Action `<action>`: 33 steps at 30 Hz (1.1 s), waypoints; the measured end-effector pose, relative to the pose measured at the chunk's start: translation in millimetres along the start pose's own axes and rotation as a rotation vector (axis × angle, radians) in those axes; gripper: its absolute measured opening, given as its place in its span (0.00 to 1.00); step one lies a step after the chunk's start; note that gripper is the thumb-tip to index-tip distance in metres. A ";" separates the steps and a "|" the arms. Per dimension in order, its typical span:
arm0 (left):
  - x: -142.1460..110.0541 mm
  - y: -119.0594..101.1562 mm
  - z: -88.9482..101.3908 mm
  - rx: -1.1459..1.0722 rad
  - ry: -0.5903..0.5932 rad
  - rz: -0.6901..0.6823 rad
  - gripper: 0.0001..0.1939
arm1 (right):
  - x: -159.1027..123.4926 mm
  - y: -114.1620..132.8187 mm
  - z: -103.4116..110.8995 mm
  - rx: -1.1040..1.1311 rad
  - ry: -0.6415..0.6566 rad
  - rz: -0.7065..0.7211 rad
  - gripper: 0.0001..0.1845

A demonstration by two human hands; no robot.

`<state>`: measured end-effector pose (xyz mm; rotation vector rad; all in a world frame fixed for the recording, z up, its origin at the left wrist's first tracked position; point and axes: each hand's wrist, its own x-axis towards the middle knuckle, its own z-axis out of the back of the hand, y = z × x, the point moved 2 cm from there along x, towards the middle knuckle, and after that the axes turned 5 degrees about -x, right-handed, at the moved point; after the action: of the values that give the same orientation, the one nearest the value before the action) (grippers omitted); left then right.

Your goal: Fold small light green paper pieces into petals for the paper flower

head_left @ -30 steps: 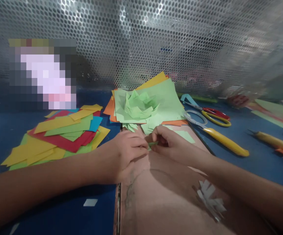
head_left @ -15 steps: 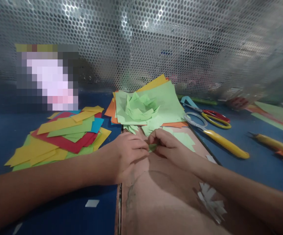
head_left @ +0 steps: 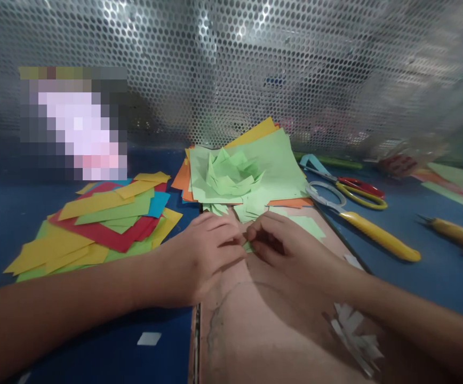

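Note:
Over the brown board (head_left: 247, 330), my left hand (head_left: 215, 248) and my right hand (head_left: 277, 240) meet fingertip to fingertip. Between them shows a sliver of a small green paper piece (head_left: 248, 246), pinched by both hands; most of it is hidden by the fingers. Just beyond lie loose light-green paper pieces (head_left: 251, 208), some reaching behind my right hand. Farther back, a ring of folded green paper (head_left: 235, 173) with pointed tips rests on a stack of coloured sheets (head_left: 283, 160), whose top sheet is light green.
Left of the board, cut paper strips (head_left: 95, 224) in yellow, red, green and blue are heaped on the blue table (head_left: 115, 357). To the right lie scissors (head_left: 361, 194) and a yellow-handled tool (head_left: 379, 234). White paper scraps (head_left: 357, 336) sit near my right forearm. A perforated silvery sheet (head_left: 223, 69) stands behind.
My hands stay together over the board with only slight finger movement around the green piece. The view shifts a little; the heap and the folded ring keep their places.

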<state>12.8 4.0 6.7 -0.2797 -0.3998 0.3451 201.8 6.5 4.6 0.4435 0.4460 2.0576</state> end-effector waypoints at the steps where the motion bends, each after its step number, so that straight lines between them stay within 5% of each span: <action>1: 0.0 0.8 -0.7 -0.005 -0.012 0.005 0.14 | -0.2 -0.2 0.1 0.000 0.004 -0.012 0.10; 17: -1.1 -7.8 -5.9 0.171 0.058 0.047 0.16 | -3.4 -2.0 -0.7 0.009 0.022 -0.088 0.07; 28: -2.9 -7.2 -2.3 0.100 0.064 0.141 0.15 | -1.2 -0.9 8.2 -0.105 -0.015 0.344 0.10; 33: -2.0 -4.4 -1.8 0.086 0.055 0.085 0.15 | -2.1 -4.2 9.2 -0.193 -0.015 0.399 0.11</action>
<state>13.0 -1.1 5.9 -0.2219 -0.3184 0.4360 210.2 8.0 10.3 0.4576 0.1533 2.4526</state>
